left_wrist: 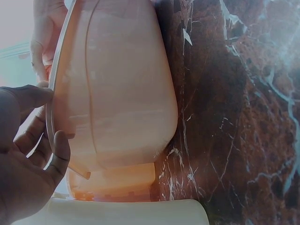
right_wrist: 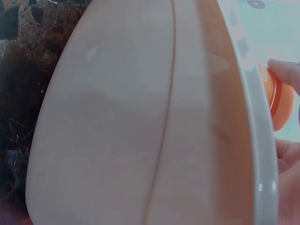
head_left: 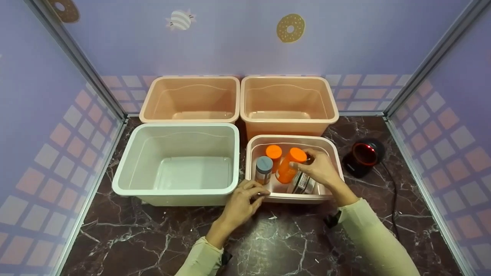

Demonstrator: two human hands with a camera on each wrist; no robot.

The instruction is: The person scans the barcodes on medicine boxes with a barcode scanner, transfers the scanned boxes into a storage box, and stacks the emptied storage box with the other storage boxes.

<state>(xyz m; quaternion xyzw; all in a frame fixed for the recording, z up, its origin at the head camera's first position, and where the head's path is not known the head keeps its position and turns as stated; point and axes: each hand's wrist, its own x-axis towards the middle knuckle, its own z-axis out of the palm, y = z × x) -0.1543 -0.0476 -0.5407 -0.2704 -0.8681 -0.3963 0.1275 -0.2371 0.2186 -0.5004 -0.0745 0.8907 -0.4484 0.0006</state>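
Holding a tilted orange bottle point(head_left: 286, 171) between the right hand's point(head_left: 322, 169) thumb and fingers, close to its cap point(head_left: 298, 155), inside the small pink bin point(head_left: 299, 196); gripping that bin's near-left corner with the left hand point(head_left: 241, 202).

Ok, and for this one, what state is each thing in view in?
Held orange bottle: capped, tilted, gripped by the right hand
Other orange bottle: capped, upright
Blue-topped bottle: capped, upright
Packet: inside the small bin, partly hidden
Small bin: open-topped, rim held by the left hand
Pale green bin: open-topped, upright
Back-left peach bin: open-topped, upright
Back-right peach bin: open-topped, upright
Black scanner: glowing red
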